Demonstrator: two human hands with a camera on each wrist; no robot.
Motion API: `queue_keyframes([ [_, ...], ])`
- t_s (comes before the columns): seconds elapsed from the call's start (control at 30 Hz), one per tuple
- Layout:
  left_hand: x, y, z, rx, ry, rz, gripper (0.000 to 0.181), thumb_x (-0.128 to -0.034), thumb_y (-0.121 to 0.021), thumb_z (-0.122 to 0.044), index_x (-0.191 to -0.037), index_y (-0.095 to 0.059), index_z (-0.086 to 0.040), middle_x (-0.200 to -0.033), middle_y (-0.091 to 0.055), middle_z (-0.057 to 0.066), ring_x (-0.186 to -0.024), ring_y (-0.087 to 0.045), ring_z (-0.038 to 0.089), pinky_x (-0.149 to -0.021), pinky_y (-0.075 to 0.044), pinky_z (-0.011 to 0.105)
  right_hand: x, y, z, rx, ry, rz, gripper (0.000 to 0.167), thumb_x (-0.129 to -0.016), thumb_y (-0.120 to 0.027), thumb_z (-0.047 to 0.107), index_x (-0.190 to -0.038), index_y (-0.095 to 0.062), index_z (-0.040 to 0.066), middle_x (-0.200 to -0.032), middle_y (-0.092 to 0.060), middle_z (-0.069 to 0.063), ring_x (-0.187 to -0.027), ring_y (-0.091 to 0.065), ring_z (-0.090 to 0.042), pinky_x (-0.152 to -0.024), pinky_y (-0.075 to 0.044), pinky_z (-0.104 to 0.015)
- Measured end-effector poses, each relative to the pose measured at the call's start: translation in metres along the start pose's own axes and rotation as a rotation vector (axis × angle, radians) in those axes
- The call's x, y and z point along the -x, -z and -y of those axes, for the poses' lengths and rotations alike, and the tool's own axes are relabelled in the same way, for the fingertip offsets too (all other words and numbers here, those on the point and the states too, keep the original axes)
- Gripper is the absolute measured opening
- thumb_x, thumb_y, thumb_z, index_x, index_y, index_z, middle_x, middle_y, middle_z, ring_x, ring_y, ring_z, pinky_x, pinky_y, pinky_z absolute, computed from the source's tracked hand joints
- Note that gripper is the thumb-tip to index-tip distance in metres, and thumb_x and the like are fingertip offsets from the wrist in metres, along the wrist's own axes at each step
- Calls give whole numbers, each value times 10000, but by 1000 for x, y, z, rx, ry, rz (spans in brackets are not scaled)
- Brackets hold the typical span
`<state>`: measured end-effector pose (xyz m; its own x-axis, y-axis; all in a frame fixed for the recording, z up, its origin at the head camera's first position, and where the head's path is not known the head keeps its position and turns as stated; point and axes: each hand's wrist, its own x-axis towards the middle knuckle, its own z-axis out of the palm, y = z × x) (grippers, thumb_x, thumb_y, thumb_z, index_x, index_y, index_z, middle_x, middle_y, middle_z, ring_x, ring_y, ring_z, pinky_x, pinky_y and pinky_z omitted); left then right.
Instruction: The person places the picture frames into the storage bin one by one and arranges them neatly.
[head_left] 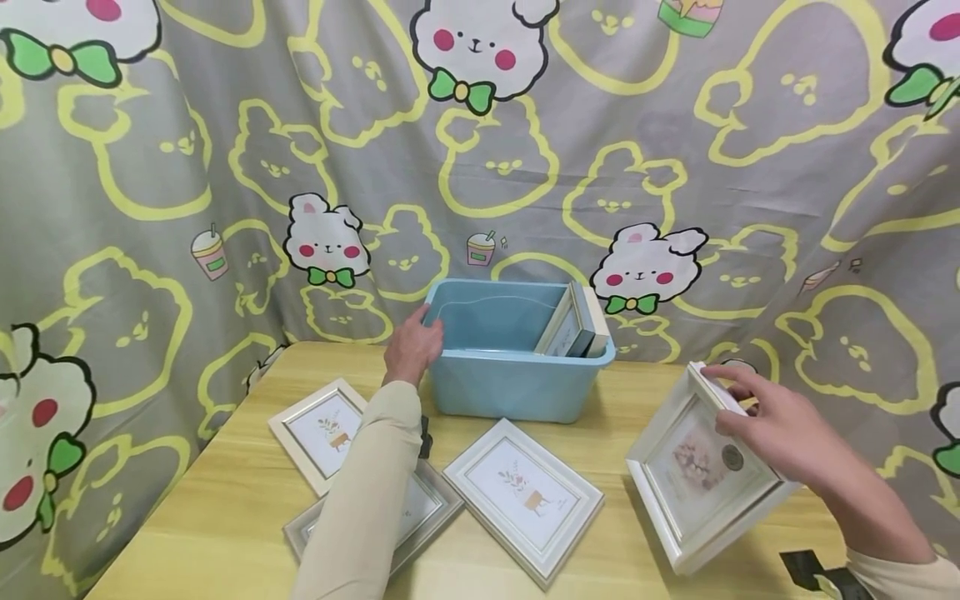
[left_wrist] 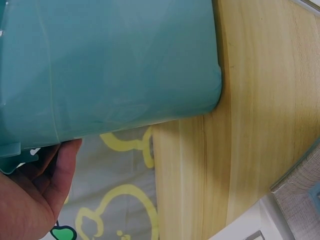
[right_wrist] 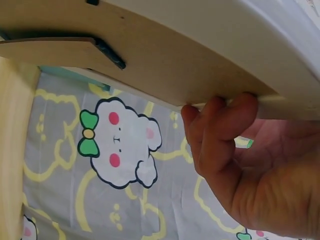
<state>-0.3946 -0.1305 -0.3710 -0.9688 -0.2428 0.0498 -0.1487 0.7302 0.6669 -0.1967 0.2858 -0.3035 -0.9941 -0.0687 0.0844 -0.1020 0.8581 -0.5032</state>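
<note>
On the table lie three frames — left grip holds one bin, right grip pinches one white frame.

Bin: smooth plastic, faint sheen
Right frame: smooth, glossy moulding; clear, shiny front
Backing: matt board, upper left of right-wrist view
Bench: wood-grained, smooth, soft sheen
Curtain: printed cloth, softly creased
Sleeves: matt cloth

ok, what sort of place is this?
Likely a small staged work area, perhaps a makeshift recording booth; can't tell what building. Clues: a cartoon-print curtain hung close behind the wooden table, with a blue bin and picture frames on it.
</note>
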Motion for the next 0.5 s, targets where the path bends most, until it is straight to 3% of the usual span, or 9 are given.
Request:
queue_keyframes([
  [0.27,0,0,2,5,-2,2,586,-937,-308,-543,-1499,-326,-377,-1539,-402,67,-1320,-474,347,-966,-438,521,-12,11,5,-34,11,-126,595,-871,-603,129,-1433,-412,81,-1231,-548,-322,-844,-638,-304,-539,-514,-336],
  [0.5,-1,1,1,4,-18,-2,596,-937,-303,-535,-1505,-323,-356,-1546,-391,69,-1336,-457,356,-977,-434,528,-23,19,18,-79,3,-202,589,-864,-608,121,-1428,-437,113,-1233,-552,-290,-972,-612,-402,-574,-534,-341],
])
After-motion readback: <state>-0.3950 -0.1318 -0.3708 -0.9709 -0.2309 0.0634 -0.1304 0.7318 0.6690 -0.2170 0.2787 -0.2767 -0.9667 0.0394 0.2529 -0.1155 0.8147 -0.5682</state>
